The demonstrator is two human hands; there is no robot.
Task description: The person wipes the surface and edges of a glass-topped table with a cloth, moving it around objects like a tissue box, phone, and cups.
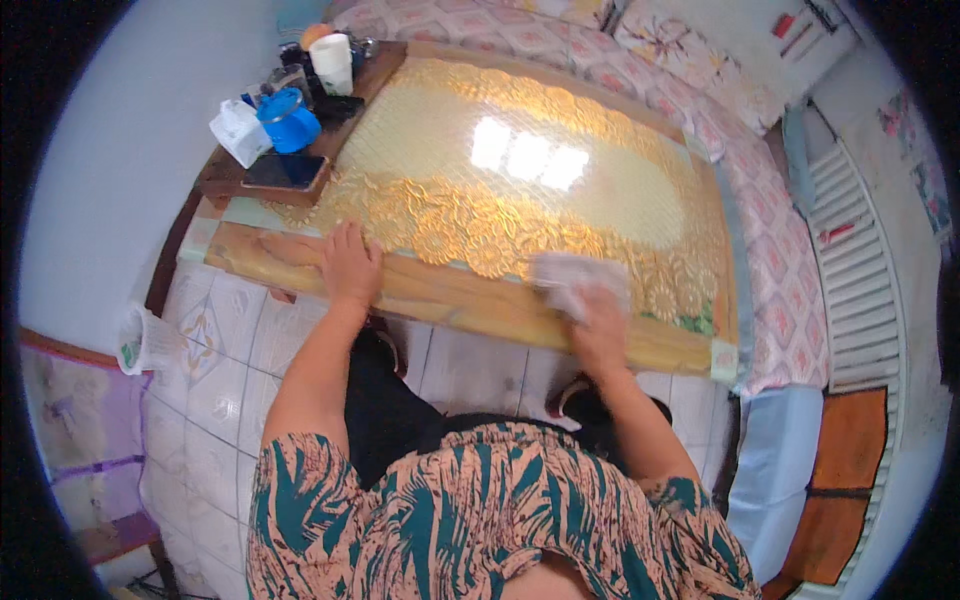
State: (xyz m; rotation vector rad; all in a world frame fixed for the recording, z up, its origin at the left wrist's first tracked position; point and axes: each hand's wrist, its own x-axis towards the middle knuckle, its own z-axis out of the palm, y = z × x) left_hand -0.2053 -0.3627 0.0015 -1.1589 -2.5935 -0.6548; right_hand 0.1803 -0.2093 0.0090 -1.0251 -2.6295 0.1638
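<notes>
4 o'clock: right hand (pixel 600 335) on pale cloth (pixel 560 275) at table's (pixel 460 302) near edge, both blurred; clamped or merely pressing, cannot tell | 10 o'clock: left hand (pixel 350 266) flat on edge, fingers apart | 12–1 o'clock: glare hiding tablecloth (pixel 430 130) pattern | 10–11 o'clock: blue pitcher (pixel 288 122) part-covering clutter

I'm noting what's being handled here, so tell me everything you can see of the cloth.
The cloth is whitish with a faint pinkish-grey tint and looks like soft fabric; blur hides its weave and any pattern. It is spread in a compact, roughly four-sided patch, perhaps folded. It lies on the near side of the table, right of centre, overlapping the gold flower border. The right hand covers its near part; whether it grips or only presses is unclear.
</notes>
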